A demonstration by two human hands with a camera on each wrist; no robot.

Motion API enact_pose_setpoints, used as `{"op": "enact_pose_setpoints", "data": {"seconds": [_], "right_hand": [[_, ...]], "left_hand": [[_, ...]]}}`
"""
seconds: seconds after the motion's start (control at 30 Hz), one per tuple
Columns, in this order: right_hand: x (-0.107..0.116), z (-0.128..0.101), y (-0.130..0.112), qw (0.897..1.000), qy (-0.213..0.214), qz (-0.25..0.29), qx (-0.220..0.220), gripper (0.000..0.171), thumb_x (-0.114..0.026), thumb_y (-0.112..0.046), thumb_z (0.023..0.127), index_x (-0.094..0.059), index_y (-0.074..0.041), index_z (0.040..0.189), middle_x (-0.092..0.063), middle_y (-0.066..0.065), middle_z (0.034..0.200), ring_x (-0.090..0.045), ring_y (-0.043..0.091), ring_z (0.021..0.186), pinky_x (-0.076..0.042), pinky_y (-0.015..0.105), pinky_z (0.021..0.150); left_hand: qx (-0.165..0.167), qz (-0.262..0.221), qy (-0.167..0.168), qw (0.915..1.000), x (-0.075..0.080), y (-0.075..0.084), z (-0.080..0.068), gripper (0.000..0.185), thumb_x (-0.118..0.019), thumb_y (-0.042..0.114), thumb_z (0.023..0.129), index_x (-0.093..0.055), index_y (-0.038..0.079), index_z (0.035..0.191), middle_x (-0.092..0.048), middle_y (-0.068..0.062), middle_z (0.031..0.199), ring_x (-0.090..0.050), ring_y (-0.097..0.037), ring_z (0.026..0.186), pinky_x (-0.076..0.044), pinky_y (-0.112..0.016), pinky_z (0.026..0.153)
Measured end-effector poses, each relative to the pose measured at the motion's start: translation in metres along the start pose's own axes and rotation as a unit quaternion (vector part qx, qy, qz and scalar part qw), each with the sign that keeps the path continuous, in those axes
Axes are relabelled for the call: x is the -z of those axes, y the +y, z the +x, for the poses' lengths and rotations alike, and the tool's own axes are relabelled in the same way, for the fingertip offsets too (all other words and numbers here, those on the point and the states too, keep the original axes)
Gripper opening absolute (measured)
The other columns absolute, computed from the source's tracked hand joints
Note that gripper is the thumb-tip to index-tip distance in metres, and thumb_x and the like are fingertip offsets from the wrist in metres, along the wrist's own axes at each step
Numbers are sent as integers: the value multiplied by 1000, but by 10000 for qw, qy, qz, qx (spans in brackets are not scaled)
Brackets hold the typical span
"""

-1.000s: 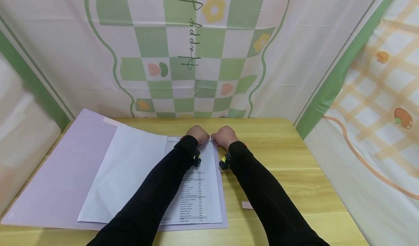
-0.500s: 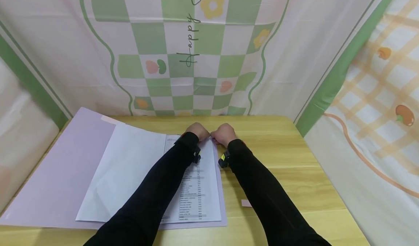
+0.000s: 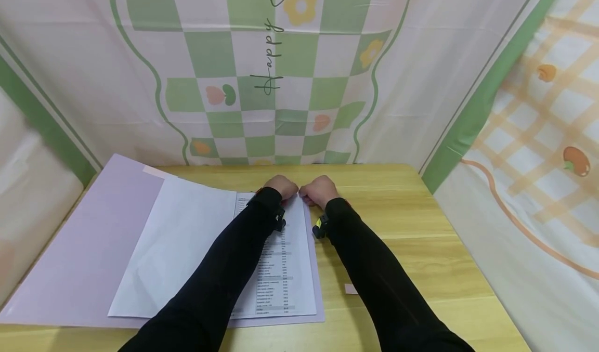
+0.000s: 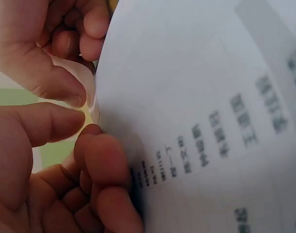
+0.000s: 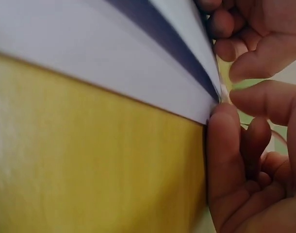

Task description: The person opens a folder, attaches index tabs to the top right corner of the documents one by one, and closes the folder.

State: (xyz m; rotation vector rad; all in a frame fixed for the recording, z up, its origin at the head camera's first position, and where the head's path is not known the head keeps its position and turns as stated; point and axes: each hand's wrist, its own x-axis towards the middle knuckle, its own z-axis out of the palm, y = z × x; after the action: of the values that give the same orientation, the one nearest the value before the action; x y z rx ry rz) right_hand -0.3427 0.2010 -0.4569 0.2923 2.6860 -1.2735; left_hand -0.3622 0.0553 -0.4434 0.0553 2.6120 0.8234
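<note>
On a lilac folder (image 3: 84, 248) lies a printed sheet (image 3: 285, 269) with columns of small text. My two hands meet at its far edge. The left hand (image 3: 286, 192) pinches that edge of the sheet (image 4: 196, 97) between thumb and curled fingers (image 4: 102, 160). A small translucent tab (image 4: 88, 87) sits right at that corner. The right hand (image 3: 312, 195) pinches the tab from the other side, its thumb (image 4: 56, 82) on top of it. In the right wrist view the right hand (image 5: 225, 104) closes at the stacked paper edges (image 5: 187, 92).
A blank white sheet (image 3: 182, 243) lies open on the folder's left half. A small pink slip (image 3: 351, 288) lies on the wooden table (image 3: 402, 227) right of the folder. Patterned cloth walls (image 3: 290, 71) close in the table at back and sides.
Both hands stay together at the sheet's far edge. The head view has shifted slightly, so everything sits a little higher in the picture.
</note>
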Motion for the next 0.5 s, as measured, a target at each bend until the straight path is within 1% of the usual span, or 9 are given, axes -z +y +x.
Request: {"op": "enact_pose_setpoints", "data": {"seconds": [0.03,0.13,0.23,0.33,0.47,0.5], "right_hand": [[0,0,0,10000,-9,43,-26,18,-73,-15,78,-71,-2,66,-65,7,60,-64,17,52,-51,28,51],[-2,2,1,9999,-50,-49,-80,19,-75,-15,79,-71,-2,66,-65,7,60,-64,16,52,-51,27,51],[-3,3,1,9997,-81,-223,-71,21,-77,-16,80,-71,-2,66,-66,7,59,-64,16,51,-51,27,51],[-2,3,0,9995,-54,-293,-145,22,-78,-18,81,-72,-2,68,-66,8,61,-65,17,52,-51,27,51],[-2,1,-3,9990,3,-318,-316,22,-79,-19,82,-72,-1,71,-66,8,62,-64,16,53,-51,27,51],[-2,1,-3,9989,5,-318,-335,22,-79,-19,82,-72,-1,70,-66,8,61,-64,16,53,-51,27,51]], "left_hand": [[-17,-3,4,10000,0,0,0,30,-59,26,91,-64,5,70,-57,-5,62,-52,-17,49,-38,-27,48],[-187,370,103,9991,0,-1,1,27,-62,26,89,-65,6,71,-59,-6,70,-53,-16,53,-40,-27,51],[-255,683,167,9972,-1,-2,3,26,-64,27,89,-68,5,77,-63,-8,80,-56,-17,57,-43,-27,55],[-207,737,152,9970,-2,-1,6,25,-65,26,90,-70,4,80,-64,-9,83,-58,-19,58,-45,-29,55],[-212,934,153,9953,-2,-1,9,25,-65,26,90,-70,4,79,-64,-9,85,-59,-21,65,-45,-28,59],[-192,923,139,9955,-2,-1,9,24,-65,25,90,-69,4,79,-63,-9,84,-59,-21,66,-44,-27,59]]}}
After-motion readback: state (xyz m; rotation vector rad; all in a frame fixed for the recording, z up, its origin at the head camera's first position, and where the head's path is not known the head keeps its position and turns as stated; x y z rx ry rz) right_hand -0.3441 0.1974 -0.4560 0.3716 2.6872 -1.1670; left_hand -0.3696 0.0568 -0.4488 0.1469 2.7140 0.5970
